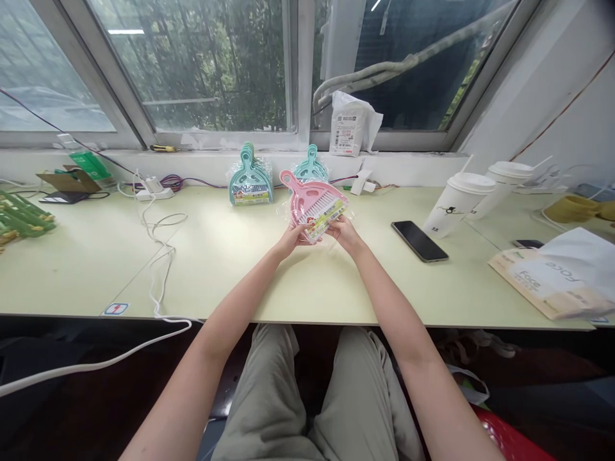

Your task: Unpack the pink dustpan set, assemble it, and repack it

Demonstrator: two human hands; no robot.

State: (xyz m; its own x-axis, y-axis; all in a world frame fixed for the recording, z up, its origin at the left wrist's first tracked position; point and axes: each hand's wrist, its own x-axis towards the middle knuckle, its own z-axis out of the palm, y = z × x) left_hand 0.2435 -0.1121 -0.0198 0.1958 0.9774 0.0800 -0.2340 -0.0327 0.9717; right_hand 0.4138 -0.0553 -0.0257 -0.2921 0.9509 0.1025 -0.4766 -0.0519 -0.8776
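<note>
Both of my hands hold a pink mini dustpan-and-brush set [313, 203] in clear wrapping, raised a little above the pale green table [230, 269]. My left hand [294, 238] grips its lower left edge and my right hand [343, 232] grips its lower right edge. Behind it, a stack of teal dustpan sets [250, 180] leans against the wall under the window. Another teal set [311, 168] stands just behind the pink one.
A black phone [419, 241] lies right of my hands, with two white lidded cups [460, 202] beyond it. A tissue pack [552, 272] sits at the far right. A white cable [158, 256] trails from a power strip [152, 189] on the left. Green items [22, 219] lie far left.
</note>
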